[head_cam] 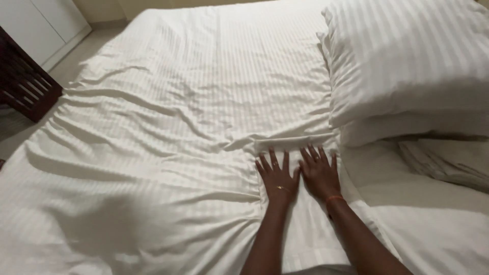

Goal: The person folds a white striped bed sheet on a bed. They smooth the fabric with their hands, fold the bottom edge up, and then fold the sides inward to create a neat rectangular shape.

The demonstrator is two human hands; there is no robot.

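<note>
A white striped sheet (pixel 193 102) covers the bed, with folds and wrinkles across its left and middle. My left hand (pixel 277 175) lies flat on the sheet, fingers spread, a ring on one finger. Right beside it, thumbs touching, my right hand (pixel 320 172) also presses flat on the cloth, with an orange band at the wrist. Both palms rest just below a folded edge of the sheet (pixel 293 141). Neither hand holds anything.
Two white striped pillows (pixel 407 56) are stacked at the right, just past my right hand. A dark wooden piece of furniture (pixel 23 81) stands at the left by the bed. White cabinet doors (pixel 43 23) and pale floor lie beyond it.
</note>
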